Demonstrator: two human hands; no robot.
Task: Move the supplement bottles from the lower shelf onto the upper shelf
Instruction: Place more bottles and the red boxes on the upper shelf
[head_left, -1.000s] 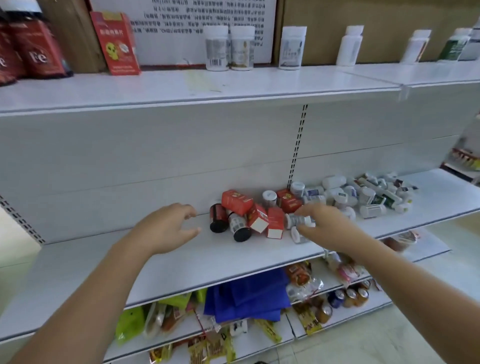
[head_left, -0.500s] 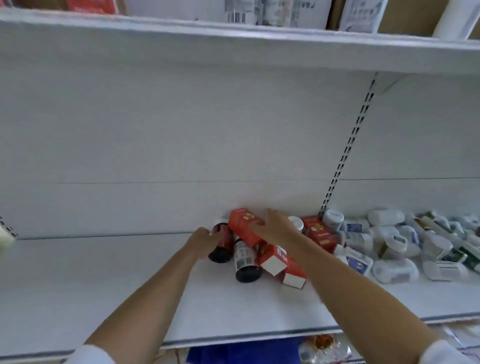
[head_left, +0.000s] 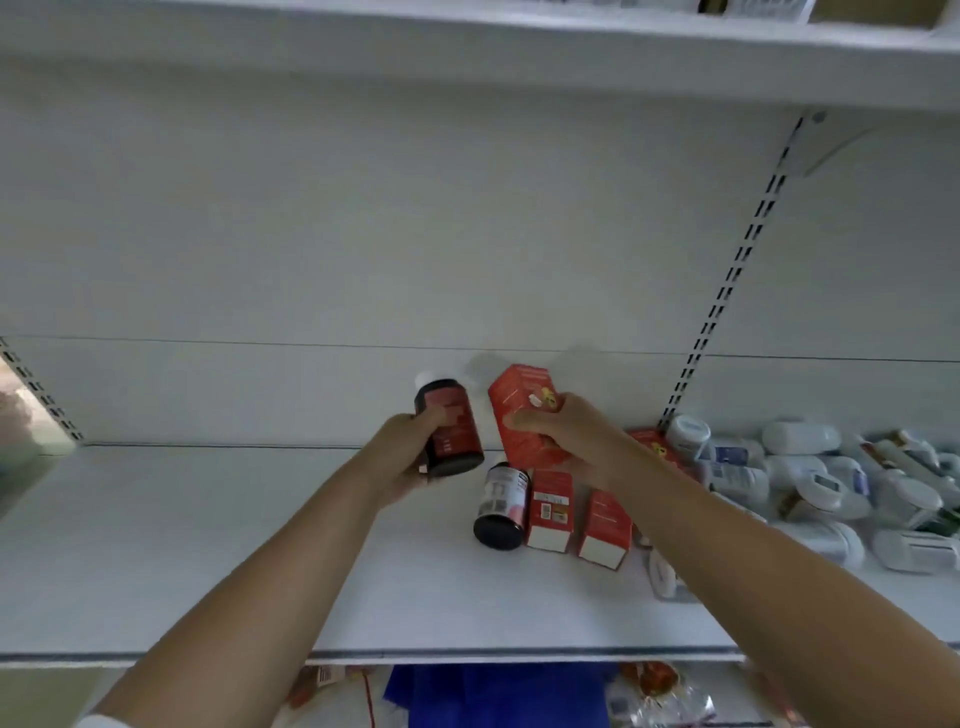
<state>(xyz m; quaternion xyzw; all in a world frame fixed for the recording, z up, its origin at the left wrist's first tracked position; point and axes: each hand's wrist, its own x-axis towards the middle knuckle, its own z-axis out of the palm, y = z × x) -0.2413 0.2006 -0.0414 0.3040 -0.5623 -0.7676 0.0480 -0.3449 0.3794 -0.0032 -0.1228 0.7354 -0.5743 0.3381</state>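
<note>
My left hand grips a dark bottle with a red label, raised off the lower shelf. My right hand grips a red box, also lifted clear of the shelf. Below them on the shelf lie another dark bottle and two red boxes on their sides. A heap of white bottles lies to the right. The upper shelf runs overhead, seen from below its front edge.
A slotted upright divides the white back panel. A shelf bracket sits under the upper shelf at right. Blue fabric and packets show on the shelf beneath.
Both hands have closed on their items and lifted them off the lower shelf. The camera has moved closer and tilted up, hiding the top of the upper shelf.
</note>
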